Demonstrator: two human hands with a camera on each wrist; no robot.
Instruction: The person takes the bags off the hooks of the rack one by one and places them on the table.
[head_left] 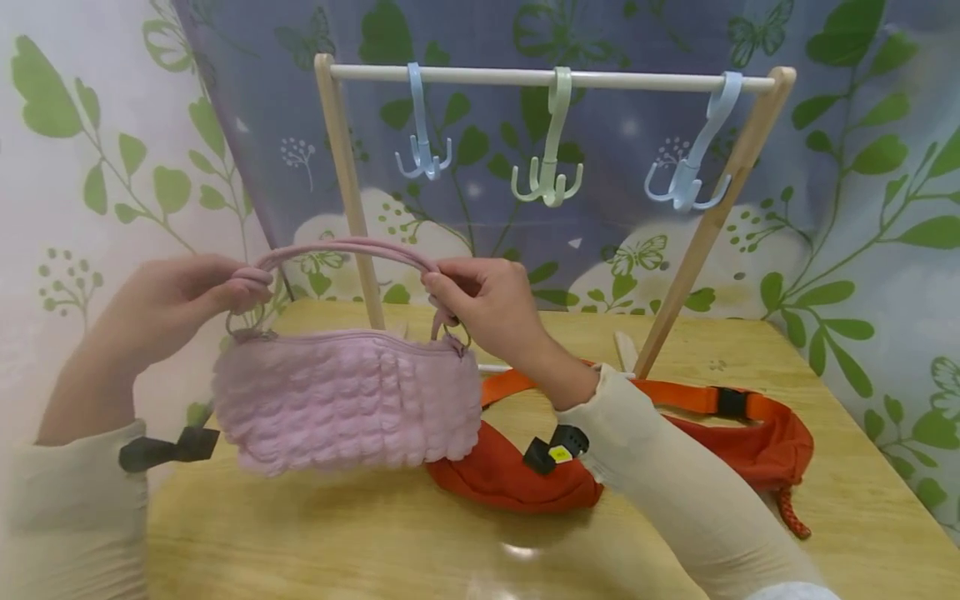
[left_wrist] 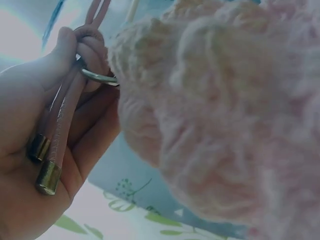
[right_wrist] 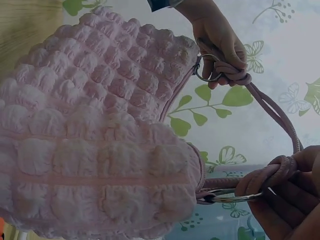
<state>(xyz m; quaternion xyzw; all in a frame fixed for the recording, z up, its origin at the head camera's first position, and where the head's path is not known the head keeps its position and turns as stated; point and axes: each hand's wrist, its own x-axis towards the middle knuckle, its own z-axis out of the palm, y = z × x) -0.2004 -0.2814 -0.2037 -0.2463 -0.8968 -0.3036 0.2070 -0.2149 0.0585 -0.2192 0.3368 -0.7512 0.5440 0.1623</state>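
Note:
A pink puffy handbag (head_left: 348,400) hangs above the table from its corded handle (head_left: 348,244), held up by both hands. My left hand (head_left: 183,300) pinches the knotted left end of the handle, just above a metal ring. At the opposite end, my right hand (head_left: 487,304) pinches the other knot. In the left wrist view the handle's metal-tipped cord ends (left_wrist: 49,177) lie across the left palm. Behind and below the bag, a red waist bag (head_left: 517,479) with an orange strap rests on the table, partly hidden by the handbag and right arm.
A wooden rack with a white rail (head_left: 480,77) stands at the back of the table (head_left: 315,533). From it hang a blue hook (head_left: 422,125), a green hook (head_left: 553,142) and another blue hook (head_left: 697,150). Another red bag (head_left: 757,454) with a black buckle lies at the right.

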